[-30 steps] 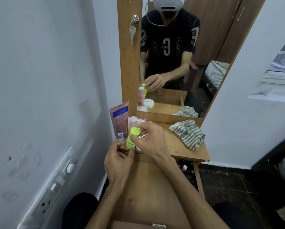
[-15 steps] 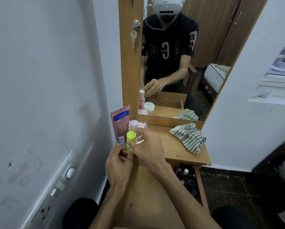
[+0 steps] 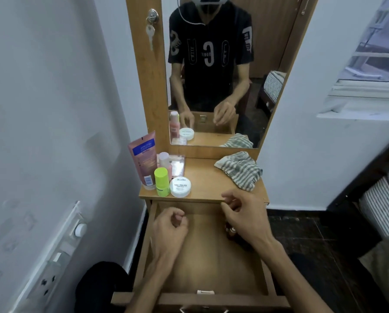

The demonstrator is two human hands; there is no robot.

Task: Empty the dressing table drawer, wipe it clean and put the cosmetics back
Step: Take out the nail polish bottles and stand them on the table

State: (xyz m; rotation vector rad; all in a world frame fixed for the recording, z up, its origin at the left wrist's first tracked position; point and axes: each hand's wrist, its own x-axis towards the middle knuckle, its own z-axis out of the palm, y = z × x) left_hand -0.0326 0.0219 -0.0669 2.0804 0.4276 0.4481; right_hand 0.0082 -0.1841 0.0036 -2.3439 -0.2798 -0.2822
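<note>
The drawer (image 3: 202, 256) stands pulled out below the dressing table top (image 3: 211, 179), its wooden floor bare apart from a dark object (image 3: 230, 231) partly hidden under my right hand. My left hand (image 3: 168, 231) hovers over the drawer's left side, fingers curled in, holding nothing. My right hand (image 3: 245, 215) hangs over the right side near the table's front edge, fingers loosely bent and empty. On the table's left end stand a lime-green bottle (image 3: 161, 182), a white nail polish tub (image 3: 180, 187), a pink tube (image 3: 143, 158), a pink bottle (image 3: 165, 162) and a clear case (image 3: 177, 164).
A striped cloth (image 3: 239, 169) lies crumpled on the table's right end. A mirror (image 3: 211, 75) rises behind the table, with a key (image 3: 150, 35) hanging on its frame. The left wall carries a switch panel (image 3: 60, 251). Dark floor lies to the right.
Both hands let go of the lime-green bottle, which now stands upright on the table next to the white tub. The hands drew back over the open drawer.
</note>
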